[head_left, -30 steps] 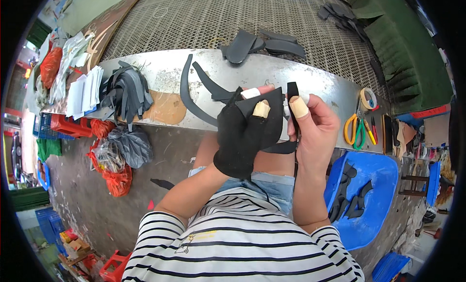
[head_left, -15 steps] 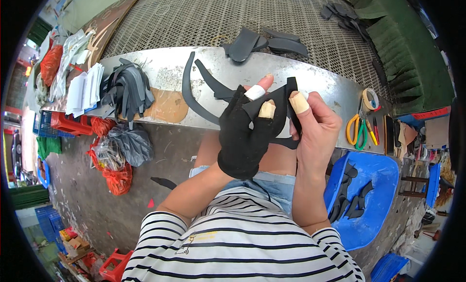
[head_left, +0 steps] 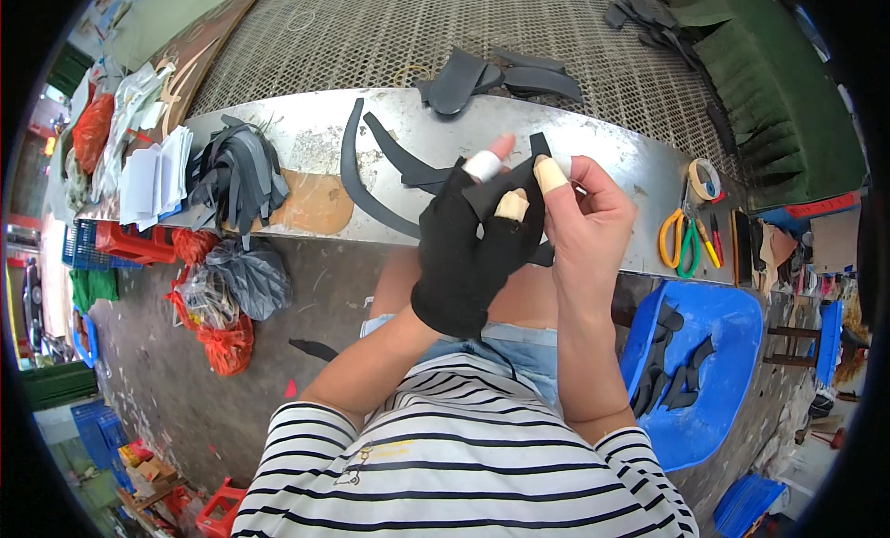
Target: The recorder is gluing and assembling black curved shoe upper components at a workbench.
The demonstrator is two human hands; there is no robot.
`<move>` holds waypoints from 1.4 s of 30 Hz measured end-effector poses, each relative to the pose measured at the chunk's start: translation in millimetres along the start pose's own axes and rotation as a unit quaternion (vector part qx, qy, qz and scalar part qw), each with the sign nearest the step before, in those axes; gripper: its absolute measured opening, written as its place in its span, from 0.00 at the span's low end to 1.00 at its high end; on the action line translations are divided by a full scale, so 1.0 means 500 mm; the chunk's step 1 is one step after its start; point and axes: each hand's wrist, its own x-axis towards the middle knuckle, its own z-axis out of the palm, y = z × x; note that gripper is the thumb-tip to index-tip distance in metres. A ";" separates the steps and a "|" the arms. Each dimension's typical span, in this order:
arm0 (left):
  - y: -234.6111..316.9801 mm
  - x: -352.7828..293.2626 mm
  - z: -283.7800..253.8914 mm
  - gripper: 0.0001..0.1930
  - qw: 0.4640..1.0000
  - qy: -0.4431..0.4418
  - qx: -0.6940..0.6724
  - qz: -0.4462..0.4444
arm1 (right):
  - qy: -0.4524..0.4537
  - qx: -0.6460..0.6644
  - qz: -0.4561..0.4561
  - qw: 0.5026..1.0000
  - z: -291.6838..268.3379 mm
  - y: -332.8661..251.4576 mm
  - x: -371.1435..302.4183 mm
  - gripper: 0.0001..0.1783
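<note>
My left hand wears a black fingerless glove, with white and tan wraps on the bare finger ends. It is closed on a dark flat foam-like strip above the near side of the metal bench. Bare except for a tan thumb wrap, my right hand pinches the strip's right end, close against the left hand. The glove and fingers hide much of the strip. Just beyond the left hand, a curved dark strip and another dark strip lie on the bench.
Dark strips are heaped at left beside white papers. Sole-shaped dark pieces lie at the mesh's near edge. Scissors and a tape roll sit at right. Below them, a blue tub holds dark pieces.
My right hand has moved left, closer to my left hand, with the strip's end shifting left too. The left hand stays nearly in place, still gripping the strip.
</note>
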 end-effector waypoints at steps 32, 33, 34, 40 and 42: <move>0.027 0.060 -0.026 0.10 0.846 0.184 -0.355 -0.352 | -0.065 -0.055 -0.001 0.996 -0.059 0.026 -0.060 0.04; 0.026 0.060 -0.025 0.10 0.846 0.184 -0.355 -0.352 | -0.092 -0.061 0.005 0.994 -0.072 0.031 -0.055 0.05; 0.024 0.059 -0.024 0.10 0.851 0.169 -0.358 -0.345 | -0.118 -0.066 0.011 0.991 -0.079 0.033 -0.052 0.07; 0.042 0.058 -0.033 0.10 0.877 0.049 -0.336 -0.340 | -0.094 -0.086 -0.094 0.987 -0.057 0.044 -0.031 0.25; 0.059 0.059 -0.033 0.11 0.870 0.007 -0.355 -0.342 | -0.092 -0.057 -0.076 0.991 -0.055 0.036 -0.006 0.27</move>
